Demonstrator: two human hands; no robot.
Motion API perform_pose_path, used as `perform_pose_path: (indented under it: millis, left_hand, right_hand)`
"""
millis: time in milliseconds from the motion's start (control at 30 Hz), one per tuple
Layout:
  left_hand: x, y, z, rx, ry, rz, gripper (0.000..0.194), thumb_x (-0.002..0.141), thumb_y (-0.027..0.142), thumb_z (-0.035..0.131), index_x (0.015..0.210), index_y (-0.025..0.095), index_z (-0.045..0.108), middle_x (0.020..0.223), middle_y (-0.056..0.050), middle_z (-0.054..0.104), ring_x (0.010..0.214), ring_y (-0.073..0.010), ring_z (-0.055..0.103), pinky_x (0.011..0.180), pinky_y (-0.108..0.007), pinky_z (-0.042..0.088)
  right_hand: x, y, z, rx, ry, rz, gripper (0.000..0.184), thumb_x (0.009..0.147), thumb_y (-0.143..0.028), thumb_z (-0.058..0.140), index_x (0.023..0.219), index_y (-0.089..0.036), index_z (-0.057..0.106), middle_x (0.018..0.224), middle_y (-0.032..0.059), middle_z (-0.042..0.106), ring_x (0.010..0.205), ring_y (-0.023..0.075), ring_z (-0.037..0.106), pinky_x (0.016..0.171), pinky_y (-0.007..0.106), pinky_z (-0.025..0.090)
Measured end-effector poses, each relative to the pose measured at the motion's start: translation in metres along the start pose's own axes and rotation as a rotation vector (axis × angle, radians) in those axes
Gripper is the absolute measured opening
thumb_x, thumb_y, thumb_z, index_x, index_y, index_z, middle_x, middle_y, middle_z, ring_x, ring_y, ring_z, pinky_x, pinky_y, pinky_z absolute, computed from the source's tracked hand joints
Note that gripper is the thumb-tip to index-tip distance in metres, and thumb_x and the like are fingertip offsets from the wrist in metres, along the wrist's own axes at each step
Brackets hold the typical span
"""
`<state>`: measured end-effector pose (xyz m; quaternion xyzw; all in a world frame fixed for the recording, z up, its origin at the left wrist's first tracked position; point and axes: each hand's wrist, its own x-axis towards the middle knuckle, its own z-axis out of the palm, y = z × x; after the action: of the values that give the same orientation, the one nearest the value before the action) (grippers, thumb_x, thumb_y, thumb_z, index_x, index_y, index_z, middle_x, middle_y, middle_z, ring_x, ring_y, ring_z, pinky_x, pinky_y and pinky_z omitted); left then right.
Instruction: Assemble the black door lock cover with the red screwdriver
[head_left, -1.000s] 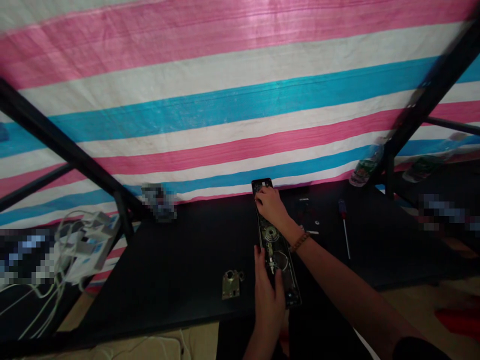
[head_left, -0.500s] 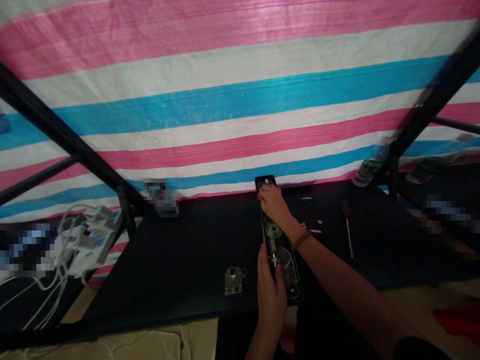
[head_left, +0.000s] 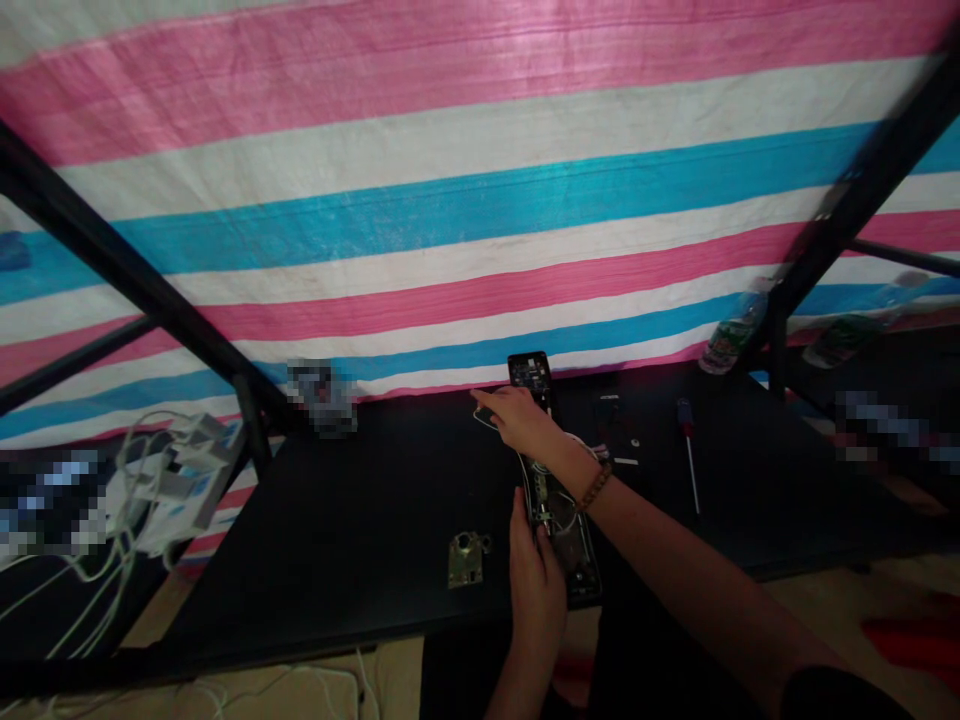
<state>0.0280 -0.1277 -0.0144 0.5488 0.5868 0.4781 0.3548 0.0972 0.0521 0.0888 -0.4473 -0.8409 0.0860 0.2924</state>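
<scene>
A long black casing [head_left: 574,575], open on top with electronic parts and loose wires inside, lies lengthwise in front of me. My left hand [head_left: 534,575] grips its near left edge, fingers along the side and thumb over the top. My right hand [head_left: 517,418] reaches across the casing's upper half, fingers pinched just past its left edge. A thin white wire [head_left: 484,418] loops from those fingertips; whatever is at its end is too small to make out. A brassy metal plate [head_left: 466,562] with cut-outs lies left of my left hand.
On the black table [head_left: 337,530], a screwdriver [head_left: 688,445] and small loose parts [head_left: 626,461] lie right of the casing. A plastic bottle [head_left: 731,340] leans at the back right. White cables and adapters [head_left: 180,470] sit at far left, beside a black metal frame [head_left: 195,345].
My right hand has moved left and toward me from the casing's far end, drawing a white wire out past the left edge. My left hand keeps its grip.
</scene>
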Motion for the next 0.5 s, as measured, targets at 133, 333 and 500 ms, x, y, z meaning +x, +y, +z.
perform_pose_path:
  millis: [133,333,500]
  left_hand:
    - [0.001,0.0,-0.001,0.007,-0.018,0.07,0.049,0.103,0.024,0.034,0.15,0.018,0.043,0.156,-0.013,0.045,0.147,-0.0222,0.039,0.121,-0.041,0.033]
    - [0.002,0.001,-0.002,0.07,-0.032,0.084,0.044,0.102,0.027,0.037,0.141,0.019,0.056,0.149,-0.015,0.052,0.141,-0.0254,0.047,0.118,-0.047,0.037]
    - [0.002,0.0,-0.002,0.059,-0.026,0.09,0.044,0.102,0.028,0.039,0.142,0.018,0.053,0.147,-0.015,0.054,0.139,-0.0257,0.049,0.117,-0.047,0.038]
  right_hand:
    - [-0.02,0.011,-0.001,-0.045,0.044,0.04,0.05,0.088,0.001,0.052,0.134,-0.018,0.061,0.129,0.0118,0.069,0.126,0.0243,0.056,0.108,0.042,0.036]
    - [-0.051,0.008,-0.009,-0.139,0.008,0.061,0.025,0.096,-0.012,0.051,0.109,-0.019,0.072,0.144,0.011,0.059,0.143,0.034,0.04,0.106,0.054,0.035]
    - [-0.064,-0.009,-0.006,-0.164,-0.011,0.068,0.022,0.094,-0.015,0.055,0.106,-0.019,0.072,0.141,0.0108,0.061,0.141,0.0359,0.04,0.106,0.056,0.035]
